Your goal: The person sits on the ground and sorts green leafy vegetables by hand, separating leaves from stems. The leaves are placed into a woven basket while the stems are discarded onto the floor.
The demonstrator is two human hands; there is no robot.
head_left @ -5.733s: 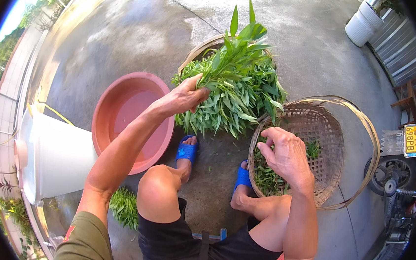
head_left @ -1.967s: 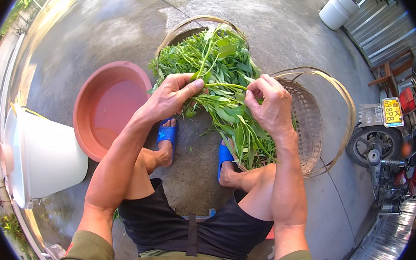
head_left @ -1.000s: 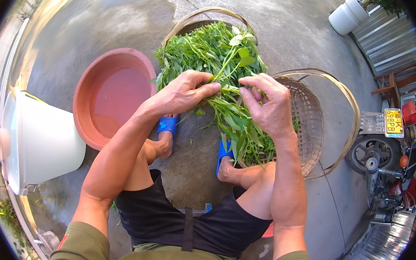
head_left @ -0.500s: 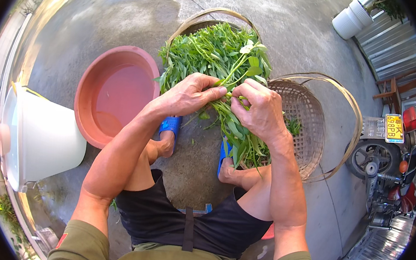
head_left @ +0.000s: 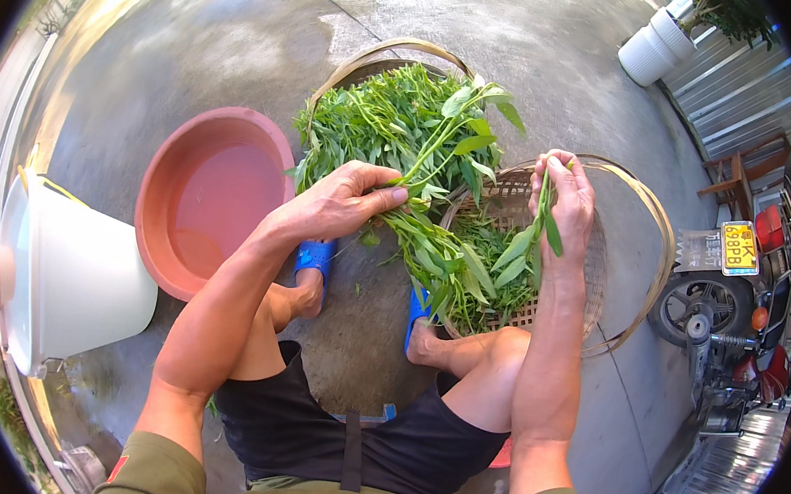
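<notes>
My left hand [head_left: 353, 196] pinches a bunch of water spinach [head_left: 437, 147] between thumb and fingers. Its stems and leaves stick out past the hand, both up and away and down toward my right foot. Apart from it, my right hand [head_left: 565, 191] grips a short leafy sprig of water spinach [head_left: 540, 231] above the right-hand woven basket [head_left: 510, 205]. Loose green leaves and stems lie in that basket. Straight ahead, a heap of water spinach [head_left: 379, 114] fills another woven basket [head_left: 375, 52] with an arched handle.
A reddish-brown basin [head_left: 150, 197] with what looks like water stands left of my feet. Beside it is a white bucket [head_left: 97, 268]. A motorbike [head_left: 738, 315] is parked at the right, near a wooden chair [head_left: 741, 174] and a white planter [head_left: 655, 49].
My right hand has pulled away from the left, moving right with a sprig over the right-hand basket. My left hand keeps its bunch and stays nearly in place.
</notes>
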